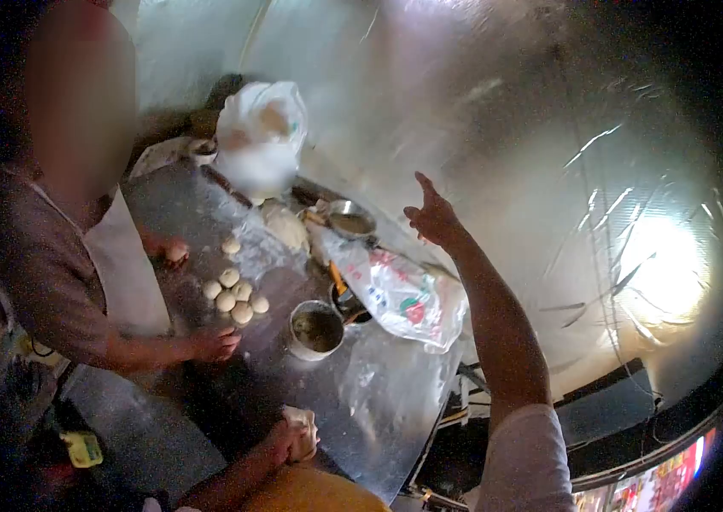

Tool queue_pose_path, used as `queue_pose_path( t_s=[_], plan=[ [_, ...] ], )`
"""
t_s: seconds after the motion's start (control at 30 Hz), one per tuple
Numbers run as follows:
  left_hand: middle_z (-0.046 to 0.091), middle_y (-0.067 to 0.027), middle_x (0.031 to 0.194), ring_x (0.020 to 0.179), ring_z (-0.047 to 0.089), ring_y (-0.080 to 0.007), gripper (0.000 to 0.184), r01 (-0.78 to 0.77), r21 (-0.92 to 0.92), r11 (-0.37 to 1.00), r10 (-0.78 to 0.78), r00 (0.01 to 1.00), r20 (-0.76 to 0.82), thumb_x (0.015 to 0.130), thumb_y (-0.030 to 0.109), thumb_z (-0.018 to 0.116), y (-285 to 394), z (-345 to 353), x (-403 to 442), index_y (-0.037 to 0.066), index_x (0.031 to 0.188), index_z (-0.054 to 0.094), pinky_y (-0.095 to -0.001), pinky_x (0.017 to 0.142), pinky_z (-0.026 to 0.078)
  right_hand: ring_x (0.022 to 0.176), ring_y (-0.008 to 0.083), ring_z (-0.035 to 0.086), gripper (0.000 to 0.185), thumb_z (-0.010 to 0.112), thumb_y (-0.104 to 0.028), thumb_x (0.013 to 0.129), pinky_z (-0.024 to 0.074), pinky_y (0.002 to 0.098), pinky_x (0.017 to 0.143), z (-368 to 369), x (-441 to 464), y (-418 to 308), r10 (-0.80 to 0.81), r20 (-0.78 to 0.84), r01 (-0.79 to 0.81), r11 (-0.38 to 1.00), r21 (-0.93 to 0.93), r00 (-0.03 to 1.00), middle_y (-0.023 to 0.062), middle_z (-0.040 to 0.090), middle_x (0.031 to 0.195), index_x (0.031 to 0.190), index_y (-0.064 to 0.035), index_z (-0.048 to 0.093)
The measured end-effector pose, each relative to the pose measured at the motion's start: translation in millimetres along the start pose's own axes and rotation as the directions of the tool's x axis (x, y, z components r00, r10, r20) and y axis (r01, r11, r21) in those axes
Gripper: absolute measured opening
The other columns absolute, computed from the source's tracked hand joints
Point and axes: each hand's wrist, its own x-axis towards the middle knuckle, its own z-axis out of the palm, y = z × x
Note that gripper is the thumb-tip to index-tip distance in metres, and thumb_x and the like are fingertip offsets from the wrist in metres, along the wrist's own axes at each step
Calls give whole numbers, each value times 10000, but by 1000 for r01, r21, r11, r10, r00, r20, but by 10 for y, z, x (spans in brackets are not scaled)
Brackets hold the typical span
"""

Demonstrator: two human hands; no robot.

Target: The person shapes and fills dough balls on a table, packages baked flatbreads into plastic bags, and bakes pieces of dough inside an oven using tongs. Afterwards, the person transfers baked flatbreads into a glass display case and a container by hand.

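Observation:
My right hand [431,213] is raised at arm's length above the far side of the table, one finger stretched out and the others partly bent, with nothing in it. Low in the view, my left hand [293,439] is closed around a whitish soft lump [300,420]; whether it is dough or cloth I cannot tell. Beyond that hand stands a metal pot [316,331] with something brownish inside. Several round dough balls [227,299] lie grouped on the floury table, left of the pot. A larger mass of dough [285,224] rests farther back.
At the left, a co-worker in an apron [127,256] has both hands near the dough balls. A white plastic bag [262,136], a metal bowl [350,219] and a printed plastic sheet [404,299] line the far edge. Shiny foil-like sheeting [498,128] hangs behind the table [378,392].

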Motion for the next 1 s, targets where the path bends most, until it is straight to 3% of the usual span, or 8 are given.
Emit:
queue_pose_path(
  t_s=[0.1, 0.2, 0.3, 0.37, 0.43, 0.6, 0.67, 1.0],
  plan=[
    [667, -106, 989, 902, 670, -268, 313, -14, 82, 997, 25, 991, -131, 894, 180, 688, 64, -65, -62, 42, 1160, 596, -413, 772, 562, 621, 229, 643, 811, 648, -117, 869, 558, 379, 594, 599, 397, 516, -51, 19, 52, 998, -29, 999, 175, 666, 815, 1550, -139, 209],
    [667, -101, 1005, 900, 675, -269, 296, 123, -235, 964, -147, 985, -87, 907, 126, 666, 97, -181, 20, 39, 1179, 589, -416, 770, 563, 648, 255, 656, 808, 651, -126, 868, 564, 395, 629, 1139, 833, 838, -37, 16, 38, 997, -61, 999, 192, 677, 867, 1549, -136, 217],
    [664, -99, 1027, 917, 677, -266, 278, 72, 29, 997, -60, 955, -291, 924, 100, 639, 208, -117, 12, 40, 1189, 583, -417, 773, 566, 698, 272, 675, 816, 671, -159, 862, 565, 401, 657, 1496, 1070, 960, 52, 71, -59, 993, 106, 996, 214, 687, 936, 1546, -132, 229],
    [661, -103, 1044, 910, 678, -271, 292, 1, 197, 980, 65, 942, -328, 948, 124, 612, 277, -156, 65, 42, 1224, 567, -413, 776, 566, 715, 271, 683, 840, 704, -197, 847, 560, 408, 663, 1723, 1256, 1236, -132, 104, 113, 978, 175, 986, 215, 688, 929, 1544, -134, 239],
    [660, -104, 1057, 923, 676, -272, 314, 29, 154, 988, 29, 930, -366, 954, 138, 605, 311, -204, 92, 41, 1249, 556, -414, 783, 565, 695, 252, 676, 879, 733, -217, 834, 552, 405, 653, 1641, 1295, 1132, 190, 137, -211, 963, 168, 972, 197, 679, 912, 1546, -125, 226],
    [654, -111, 1100, 974, 666, -279, 396, 35, -138, 990, -69, 967, -244, 953, 166, 607, 256, -308, 182, 37, 1317, 522, -435, 814, 562, 607, 226, 635, 885, 732, -203, 827, 531, 377, 541, 1604, 1555, 2284, 158, -34, -156, 986, 61, 987, 149, 646, 790, 1548, -150, 221],
    [650, -117, 1136, 1021, 659, -289, 438, 24, 126, 992, 25, 925, -378, 942, 176, 619, 314, -104, 156, 38, 1343, 510, -459, 838, 561, 617, 251, 657, 876, 710, -212, 828, 553, 387, 545, 1297, 1293, 2437, 293, -11, -290, 950, 119, 956, 170, 670, 805, 1545, -134, 211],
    [658, -140, 1140, 1008, 670, -310, 440, 183, 255, 949, -73, 919, -388, 926, 143, 609, 284, 368, 435, 37, 1340, 507, -456, 893, 550, 480, 195, 544, 878, 634, -196, 825, 483, 352, 407, 186, -460, 4293, 712, -140, -669, 698, 255, 689, 117, 636, 789, 1558, -173, 151]
  ],
)
